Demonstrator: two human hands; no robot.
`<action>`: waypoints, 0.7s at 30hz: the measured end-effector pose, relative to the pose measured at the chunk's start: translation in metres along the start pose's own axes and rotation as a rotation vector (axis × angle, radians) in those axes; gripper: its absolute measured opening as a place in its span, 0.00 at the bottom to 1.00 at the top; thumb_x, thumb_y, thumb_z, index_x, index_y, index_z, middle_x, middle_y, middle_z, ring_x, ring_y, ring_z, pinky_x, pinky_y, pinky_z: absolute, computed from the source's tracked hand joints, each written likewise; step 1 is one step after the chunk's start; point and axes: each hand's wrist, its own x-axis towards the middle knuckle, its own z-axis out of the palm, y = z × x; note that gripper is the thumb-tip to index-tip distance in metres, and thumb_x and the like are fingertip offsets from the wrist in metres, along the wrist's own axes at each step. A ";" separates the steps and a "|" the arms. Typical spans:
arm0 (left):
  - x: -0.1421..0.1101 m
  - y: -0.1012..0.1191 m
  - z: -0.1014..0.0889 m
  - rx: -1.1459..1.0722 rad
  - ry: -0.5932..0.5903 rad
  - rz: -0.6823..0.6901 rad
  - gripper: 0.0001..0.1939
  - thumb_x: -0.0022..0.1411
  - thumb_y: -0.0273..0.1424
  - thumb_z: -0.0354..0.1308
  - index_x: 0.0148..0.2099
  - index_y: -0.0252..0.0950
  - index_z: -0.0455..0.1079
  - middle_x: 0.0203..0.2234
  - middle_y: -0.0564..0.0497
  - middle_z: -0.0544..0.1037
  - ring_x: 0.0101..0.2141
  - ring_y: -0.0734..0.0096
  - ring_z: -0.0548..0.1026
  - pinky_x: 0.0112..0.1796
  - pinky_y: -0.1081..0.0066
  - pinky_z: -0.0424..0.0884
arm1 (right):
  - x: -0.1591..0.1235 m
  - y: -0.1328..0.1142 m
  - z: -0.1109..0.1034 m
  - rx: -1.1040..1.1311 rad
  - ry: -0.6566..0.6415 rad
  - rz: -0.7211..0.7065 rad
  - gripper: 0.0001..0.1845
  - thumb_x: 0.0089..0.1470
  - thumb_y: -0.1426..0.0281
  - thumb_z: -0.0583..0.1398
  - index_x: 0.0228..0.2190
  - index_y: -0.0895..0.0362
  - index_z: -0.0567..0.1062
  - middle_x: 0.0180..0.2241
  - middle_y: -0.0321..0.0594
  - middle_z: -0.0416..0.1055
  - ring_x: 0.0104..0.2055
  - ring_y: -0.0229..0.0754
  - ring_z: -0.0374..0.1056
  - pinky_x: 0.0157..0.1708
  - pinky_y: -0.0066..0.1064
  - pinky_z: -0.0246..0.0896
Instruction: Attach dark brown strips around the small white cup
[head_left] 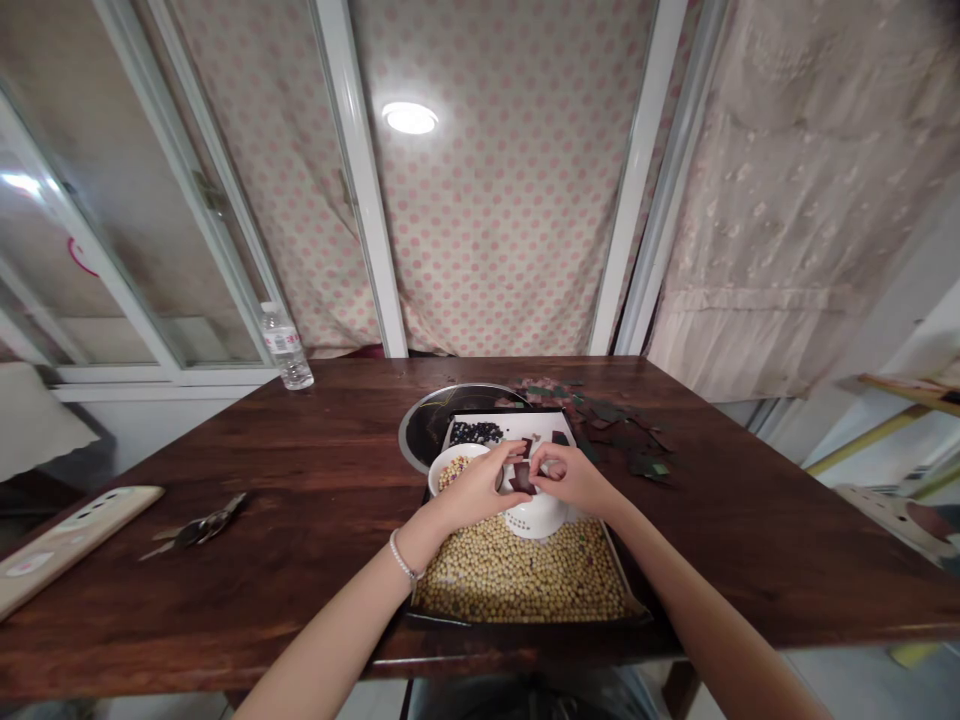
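So, both hands are up over the middle of the worktop (300,450), close together, fingers curled inward. Between them sits a small dark brown piece (523,478), pinched by the fingertips of the right hand (570,478) and the left hand (476,487), though the fingers partly hide it, so exactly which fingers grip it is hard to tell. A second dark bit (527,448) shows just beyond the fingers. A pearl bracelet (401,556) circles the left wrist.

Directly under the hands, a white cup (535,515) stands in a dark tray (525,621) heaped with pale soybeans (517,575), near the worktop's near edge. Just beside the left hand, a white bowl (450,468) holds more beans. Beyond the hands lies a white card (540,425) with a patch of black beans (475,432) on it, partly over a round metal ring (431,425) set in the worktop. Dark scraps (622,432) are scattered towards the far edge, right of the tray. A plastic water bottle (285,347) stands at the far left corner, and a pair of scissors (196,525) lies nearer the left edge, beside a long beige slab (67,535).
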 end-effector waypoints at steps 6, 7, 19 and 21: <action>0.000 0.001 0.000 0.007 -0.001 -0.011 0.33 0.50 0.29 0.64 0.56 0.38 0.55 0.51 0.42 0.69 0.51 0.54 0.68 0.49 0.56 0.63 | -0.001 -0.001 0.000 -0.015 0.002 -0.004 0.03 0.43 0.73 0.59 0.24 0.57 0.67 0.15 0.26 0.55 0.14 0.28 0.45 0.15 0.23 0.35; 0.000 0.001 0.000 0.003 -0.007 -0.010 0.33 0.50 0.29 0.64 0.57 0.38 0.55 0.50 0.42 0.70 0.50 0.54 0.68 0.49 0.57 0.64 | -0.001 -0.001 0.000 -0.019 0.003 -0.006 0.03 0.43 0.73 0.59 0.25 0.57 0.67 0.16 0.26 0.56 0.14 0.28 0.45 0.15 0.23 0.35; 0.000 -0.001 0.000 -0.004 0.017 -0.007 0.35 0.49 0.28 0.64 0.57 0.40 0.54 0.48 0.44 0.70 0.49 0.55 0.69 0.48 0.58 0.64 | 0.001 -0.002 0.006 -0.124 0.122 -0.058 0.05 0.42 0.74 0.58 0.26 0.56 0.67 0.18 0.27 0.61 0.15 0.29 0.48 0.16 0.23 0.39; 0.000 0.000 0.000 -0.002 0.017 -0.009 0.35 0.49 0.28 0.64 0.57 0.40 0.54 0.48 0.44 0.70 0.49 0.55 0.69 0.48 0.59 0.64 | 0.000 -0.004 0.007 -0.139 0.111 -0.069 0.06 0.42 0.75 0.58 0.26 0.55 0.67 0.18 0.27 0.61 0.15 0.29 0.48 0.16 0.23 0.40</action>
